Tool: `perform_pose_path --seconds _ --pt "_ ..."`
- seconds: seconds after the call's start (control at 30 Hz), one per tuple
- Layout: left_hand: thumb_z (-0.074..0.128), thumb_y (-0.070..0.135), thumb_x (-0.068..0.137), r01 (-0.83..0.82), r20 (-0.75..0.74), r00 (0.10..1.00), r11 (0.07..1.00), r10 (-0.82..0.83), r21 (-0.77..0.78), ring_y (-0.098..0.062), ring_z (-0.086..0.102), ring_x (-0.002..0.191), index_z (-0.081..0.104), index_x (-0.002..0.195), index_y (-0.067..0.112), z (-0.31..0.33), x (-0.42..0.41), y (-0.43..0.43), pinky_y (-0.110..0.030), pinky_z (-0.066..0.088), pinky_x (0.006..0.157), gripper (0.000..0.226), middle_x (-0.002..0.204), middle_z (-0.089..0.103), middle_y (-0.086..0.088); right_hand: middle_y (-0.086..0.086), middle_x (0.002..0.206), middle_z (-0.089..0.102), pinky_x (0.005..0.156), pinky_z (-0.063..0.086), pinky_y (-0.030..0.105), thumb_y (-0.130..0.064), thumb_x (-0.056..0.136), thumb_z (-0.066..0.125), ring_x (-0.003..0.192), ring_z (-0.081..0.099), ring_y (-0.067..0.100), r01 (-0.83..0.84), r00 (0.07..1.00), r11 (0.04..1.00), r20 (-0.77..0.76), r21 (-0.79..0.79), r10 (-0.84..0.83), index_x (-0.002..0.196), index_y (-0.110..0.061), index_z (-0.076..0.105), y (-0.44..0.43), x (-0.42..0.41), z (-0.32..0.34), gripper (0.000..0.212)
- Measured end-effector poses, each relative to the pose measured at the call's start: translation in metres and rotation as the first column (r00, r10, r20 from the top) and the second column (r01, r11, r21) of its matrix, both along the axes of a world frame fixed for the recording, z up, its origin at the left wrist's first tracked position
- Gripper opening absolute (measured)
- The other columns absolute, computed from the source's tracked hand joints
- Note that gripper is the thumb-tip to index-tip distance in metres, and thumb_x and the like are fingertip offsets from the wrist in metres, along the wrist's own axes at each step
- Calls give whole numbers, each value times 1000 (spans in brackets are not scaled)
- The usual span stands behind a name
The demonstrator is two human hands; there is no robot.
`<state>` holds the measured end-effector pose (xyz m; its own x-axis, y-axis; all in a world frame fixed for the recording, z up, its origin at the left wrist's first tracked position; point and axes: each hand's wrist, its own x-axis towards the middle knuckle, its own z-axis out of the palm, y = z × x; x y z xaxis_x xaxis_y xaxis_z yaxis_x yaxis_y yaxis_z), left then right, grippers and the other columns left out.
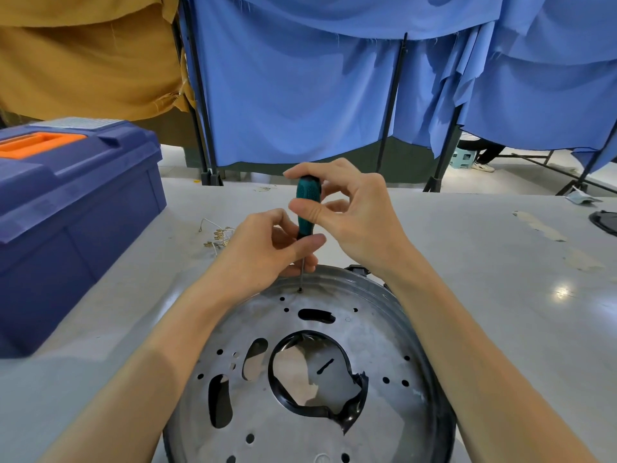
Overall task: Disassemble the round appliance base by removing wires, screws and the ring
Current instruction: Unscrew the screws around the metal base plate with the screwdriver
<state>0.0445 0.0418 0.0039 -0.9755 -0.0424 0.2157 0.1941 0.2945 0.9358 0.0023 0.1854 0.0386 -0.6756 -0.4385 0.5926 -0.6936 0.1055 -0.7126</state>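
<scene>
Wires [218,234] lie loose on the tabletop [467,262] beside the toolbox [76,202], so that step seems done. The base [377,332] sits on the tabletop before the person. Screw removal is underway: right hand [354,208] fingers clamp the screwdriver [307,202] handle, left hand [263,248] fingers pinch its lower end, tip on a far-edge screw [300,290]. The ring probably remains.

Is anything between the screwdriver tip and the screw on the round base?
Nothing visible. The screwdriver tip meets the screw on the round base directly; the left hand pinches the shaft above it, the right hand grips the handle.
</scene>
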Motion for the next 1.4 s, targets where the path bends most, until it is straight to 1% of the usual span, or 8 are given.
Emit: perform_pose_path --seconds 0.23,0.43,0.57,0.7,0.9,1.07,1.3,1.4 --pt "56 16 96 59 -6 998 998 -59 -8 -25 73 77 62 103 15 2 0 0 -23 59 66 10 81 75 -11 1 102 69 76 56 21 1 89 62 98 61 22 -17 999 1000 27 8 17 119 -19 66 3 -2 0 35" --pt "73 36 69 2 19 1000 1000 -2 13 -26 73 74 55 90 2 1 1 0 -35 61 70 44 76 74 -11 -1 98 60 74 51 21 -22 84 74 87 56 9 9 1000 1000 16 -1 -9 113 -23 69 -1 1 -1 29" --pt "59 23 93 32 -3 999 999 -32 -27 -25 73 73 60 106 12 3 0 2 -29 61 68 18 79 75 -11 -12 92 63 76 53 22 -10 86 70 79 55 2 43 999 999 1 -16 -43 123 -22 65 1 -1 1 38" --pt "59 18 94 34 16 999 999 -34 -4 -29 72 78 58 103 4 2 0 0 -26 60 65 17 79 74 -15 2 98 70 87 55 34 2 91 58 95 66 21 -10 1000 1000 25 -2 10 114 -15 66 2 -2 0 30" --pt "70 38 75 3 -1 1000 998 -4 -55 -23 73 74 57 105 3 2 0 -1 -37 61 72 48 78 75 -9 0 95 62 74 52 22 -18 84 73 84 57 14 -13 1000 999 8 -33 14 107 -22 71 0 0 0 24" --pt "53 18 96 87 -48 995 996 -89 -24 -27 73 80 59 114 10 2 1 2 -33 60 76 21 87 74 -13 -4 99 69 76 55 23 -6 89 65 85 59 15 -1 1000 1000 -7 -16 0 121 -24 66 1 -1 1 37" --pt "64 21 89 45 -16 999 999 -46 -19 -21 74 75 59 106 6 2 0 1 -29 60 70 24 77 74 -9 5 101 63 72 51 18 -18 85 73 88 58 11 -7 1000 1000 -13 -5 7 107 -23 69 -1 3 0 23" --pt "58 21 93 63 -22 998 998 -63 -10 -24 74 77 58 107 6 2 0 1 -32 61 73 21 79 75 -10 11 99 60 75 51 21 -12 84 72 84 55 12 11 1000 1000 -19 -23 -11 110 -23 71 0 1 1 28"
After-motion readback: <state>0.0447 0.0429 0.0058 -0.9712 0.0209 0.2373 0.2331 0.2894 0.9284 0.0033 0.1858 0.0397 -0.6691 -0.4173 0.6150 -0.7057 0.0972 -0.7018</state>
